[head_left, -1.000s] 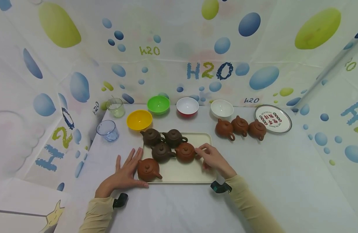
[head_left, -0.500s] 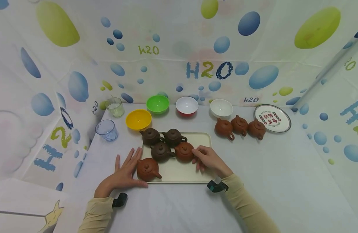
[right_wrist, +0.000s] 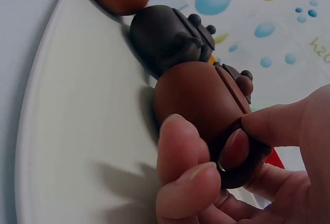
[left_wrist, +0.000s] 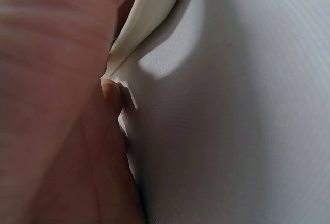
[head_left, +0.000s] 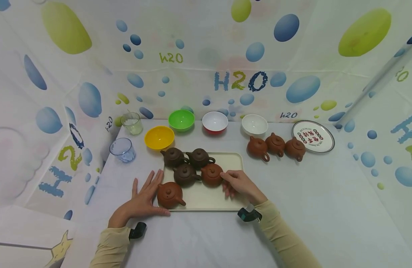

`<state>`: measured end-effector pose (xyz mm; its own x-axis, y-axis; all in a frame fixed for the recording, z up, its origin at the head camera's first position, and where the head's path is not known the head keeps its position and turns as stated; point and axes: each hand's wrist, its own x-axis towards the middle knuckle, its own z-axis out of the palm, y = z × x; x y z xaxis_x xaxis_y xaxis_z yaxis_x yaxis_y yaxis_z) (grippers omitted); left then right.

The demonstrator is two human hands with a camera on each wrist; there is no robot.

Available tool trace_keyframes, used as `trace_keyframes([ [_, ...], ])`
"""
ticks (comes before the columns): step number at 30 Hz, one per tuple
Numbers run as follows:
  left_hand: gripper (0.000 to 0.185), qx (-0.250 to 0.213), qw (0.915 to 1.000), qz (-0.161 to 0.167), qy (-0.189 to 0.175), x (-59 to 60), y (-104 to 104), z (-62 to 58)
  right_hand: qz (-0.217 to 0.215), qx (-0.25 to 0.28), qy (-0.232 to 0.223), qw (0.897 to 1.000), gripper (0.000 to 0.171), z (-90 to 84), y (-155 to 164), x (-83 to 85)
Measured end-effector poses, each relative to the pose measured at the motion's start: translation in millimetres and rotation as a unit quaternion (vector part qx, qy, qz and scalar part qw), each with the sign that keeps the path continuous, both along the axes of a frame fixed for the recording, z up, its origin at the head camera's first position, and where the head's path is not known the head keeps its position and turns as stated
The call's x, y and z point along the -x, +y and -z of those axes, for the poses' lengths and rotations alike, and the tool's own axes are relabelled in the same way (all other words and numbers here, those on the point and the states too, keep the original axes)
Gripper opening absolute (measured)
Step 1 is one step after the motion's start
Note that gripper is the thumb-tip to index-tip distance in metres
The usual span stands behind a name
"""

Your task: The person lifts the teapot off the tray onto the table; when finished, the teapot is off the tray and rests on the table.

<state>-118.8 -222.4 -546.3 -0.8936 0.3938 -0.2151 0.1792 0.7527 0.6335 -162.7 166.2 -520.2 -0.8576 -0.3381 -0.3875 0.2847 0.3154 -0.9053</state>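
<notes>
My right hand (head_left: 240,184) grips the handle of a reddish-brown teapot (head_left: 211,175) on the cream tray (head_left: 209,199). In the right wrist view a fingertip shows through the loop of the handle (right_wrist: 234,175), and the thumb lies on top. Three dark brown teapots stand at the tray's back left, one of them, the front dark teapot (head_left: 185,175), beside the gripped one. Another reddish-brown teapot (head_left: 170,195) occupies the front left corner. Around that corner my left hand (head_left: 142,199) rests with spread fingers, touching the tray's edge; its palm fills much of the left wrist view.
Behind the tray are a yellow bowl (head_left: 159,138), a green bowl (head_left: 181,120), a red-and-white bowl (head_left: 215,122) and a white bowl (head_left: 255,125). Three reddish teapots (head_left: 276,145) stand right, near an oval plate (head_left: 313,136). Two glasses (head_left: 123,149) are at left.
My right hand has shifted slightly left, closer to the teapot, and its fingers have drawn in at the handle. The left hand and the other teapots have stayed in place.
</notes>
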Motion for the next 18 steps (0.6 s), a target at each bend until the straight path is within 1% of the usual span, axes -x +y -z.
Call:
trace_keyframes([
  [4, 0.144, 0.002, 1.0, 0.0, 0.002, 0.7, 0.4, 0.1, -0.011, -0.001, -0.008, 1.0, 0.047, -1.2, -0.2, -0.5],
  [11, 0.145, 0.007, 1.0, -0.001, -0.001, 1.0, 0.7, 0.2, -0.016, 0.004, -0.008, 1.0, 0.048, -0.9, -0.4, 0.1],
  [18, 0.143, -0.004, 1.0, 0.0, 0.008, -0.6, 1.5, 0.3, -0.016, 0.009, -0.011, 1.0, 0.047, -0.2, -1.2, -0.7],
])
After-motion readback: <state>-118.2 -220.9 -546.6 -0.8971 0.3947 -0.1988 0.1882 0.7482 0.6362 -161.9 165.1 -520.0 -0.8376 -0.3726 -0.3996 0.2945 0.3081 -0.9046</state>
